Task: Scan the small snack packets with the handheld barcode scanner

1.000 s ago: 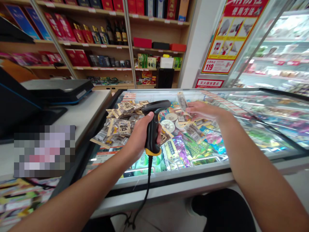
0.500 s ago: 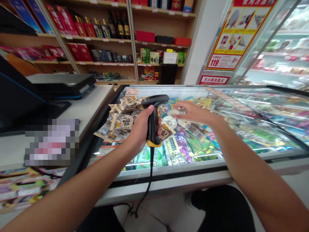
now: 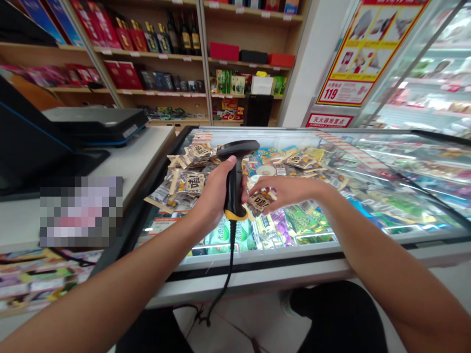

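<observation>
My left hand (image 3: 218, 189) is closed around the grip of a black and yellow barcode scanner (image 3: 234, 184), held upright with its head on top. Its cord hangs down over the freezer's front edge. Just right of the scanner, my right hand (image 3: 281, 191) has its thumb and fingers on a small clear snack packet (image 3: 259, 201) with a tan label. Similar snack packets (image 3: 193, 182) lie heaped on the glass to the left, behind my left hand. A few more snack packets (image 3: 300, 161) lie beyond my right hand.
The chest freezer's glass top (image 3: 368, 171) covers bagged frozen goods. On the left counter (image 3: 154, 142) are a scale (image 3: 97, 122), a dark screen and a blurred-out object. Shelves (image 3: 147, 54) with bottles and boxes stand behind. The scanner cord (image 3: 231, 264) hangs near my knees.
My right hand has come nearer and down to the left, from over the round lids onto the snack packet beside the scanner. The left hand keeps the scanner in nearly the same place.
</observation>
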`<state>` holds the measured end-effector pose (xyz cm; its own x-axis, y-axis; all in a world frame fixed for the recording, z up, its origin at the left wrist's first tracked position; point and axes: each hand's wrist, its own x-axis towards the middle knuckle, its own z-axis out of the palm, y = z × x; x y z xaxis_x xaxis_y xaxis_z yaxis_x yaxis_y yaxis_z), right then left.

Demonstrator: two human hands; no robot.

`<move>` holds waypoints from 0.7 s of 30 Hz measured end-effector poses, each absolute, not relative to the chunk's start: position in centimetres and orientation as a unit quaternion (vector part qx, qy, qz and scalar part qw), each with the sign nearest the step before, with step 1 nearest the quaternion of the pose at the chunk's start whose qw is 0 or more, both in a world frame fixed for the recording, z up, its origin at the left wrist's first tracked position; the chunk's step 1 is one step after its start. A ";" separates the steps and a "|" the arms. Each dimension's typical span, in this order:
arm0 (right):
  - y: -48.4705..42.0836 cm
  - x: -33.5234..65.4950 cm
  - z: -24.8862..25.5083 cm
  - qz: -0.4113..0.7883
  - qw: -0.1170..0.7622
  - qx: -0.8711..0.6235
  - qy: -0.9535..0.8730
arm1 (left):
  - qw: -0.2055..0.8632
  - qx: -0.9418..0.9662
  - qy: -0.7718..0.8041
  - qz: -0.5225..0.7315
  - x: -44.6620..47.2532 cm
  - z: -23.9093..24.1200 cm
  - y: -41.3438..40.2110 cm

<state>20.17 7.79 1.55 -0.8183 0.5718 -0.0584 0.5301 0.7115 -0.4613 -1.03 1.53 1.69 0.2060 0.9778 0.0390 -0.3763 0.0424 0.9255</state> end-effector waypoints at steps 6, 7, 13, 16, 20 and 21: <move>10.2 24.1 1.7 0.499 0.184 -0.322 -0.783 | 0.639 0.450 0.346 0.520 -0.8 1.7 1.2; 10.5 24.5 1.5 0.547 0.218 -0.325 -0.740 | 0.640 0.459 0.348 0.509 -0.8 1.6 1.1; 10.6 25.1 1.3 0.670 0.277 -0.319 -0.610 | 0.639 0.494 0.337 0.483 -0.7 1.0 1.1; 10.5 25.0 1.4 0.680 0.279 -0.311 -0.602 | 0.644 0.485 0.339 0.485 -0.7 1.1 1.2; 10.6 25.0 1.3 0.676 0.285 -0.310 -0.605 | 0.651 0.482 0.332 0.483 -0.7 1.4 1.1; 10.6 25.0 1.2 0.674 0.281 -0.312 -0.609 | 0.651 0.486 0.330 0.482 -0.7 1.4 1.0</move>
